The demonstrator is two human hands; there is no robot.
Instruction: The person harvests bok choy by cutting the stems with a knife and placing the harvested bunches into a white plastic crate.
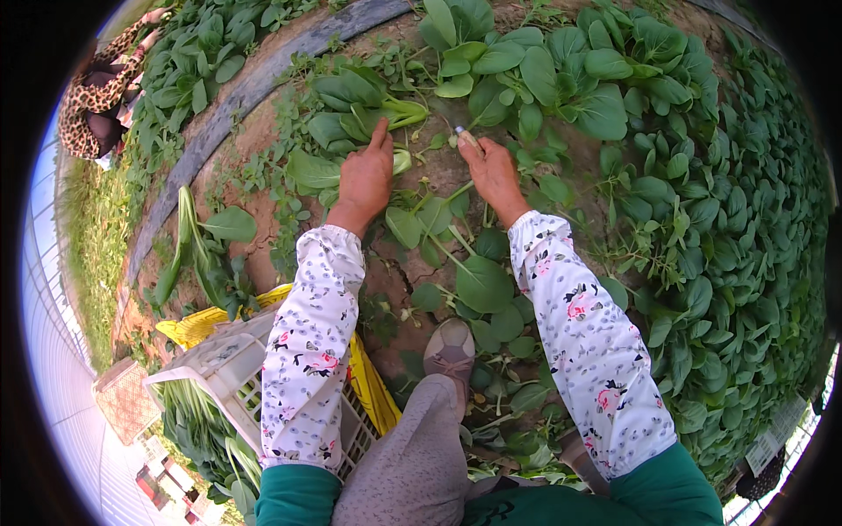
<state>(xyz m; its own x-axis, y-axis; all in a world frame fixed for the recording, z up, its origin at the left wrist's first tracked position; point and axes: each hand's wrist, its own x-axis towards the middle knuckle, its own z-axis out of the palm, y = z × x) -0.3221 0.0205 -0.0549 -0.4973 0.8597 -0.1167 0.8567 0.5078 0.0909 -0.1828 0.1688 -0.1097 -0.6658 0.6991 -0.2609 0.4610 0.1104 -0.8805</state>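
- I see a garden bed of brown soil (263, 131); it carries everything here.
- Leafy green plants (667, 175) grow thick on its right side and top.
- Some cut plants (197, 250) lie flat on the bare soil at the left.
- A white plastic crate (224, 359) stands at the lower left, with a yellow bag (197, 324) just beside it.

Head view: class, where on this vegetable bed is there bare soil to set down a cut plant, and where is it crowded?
Bare soil lies left of the left hand, up to the dark edging strip. A smaller patch sits between the forearms, above the shoe. Right of the right hand, the leafy greens leave no gap.
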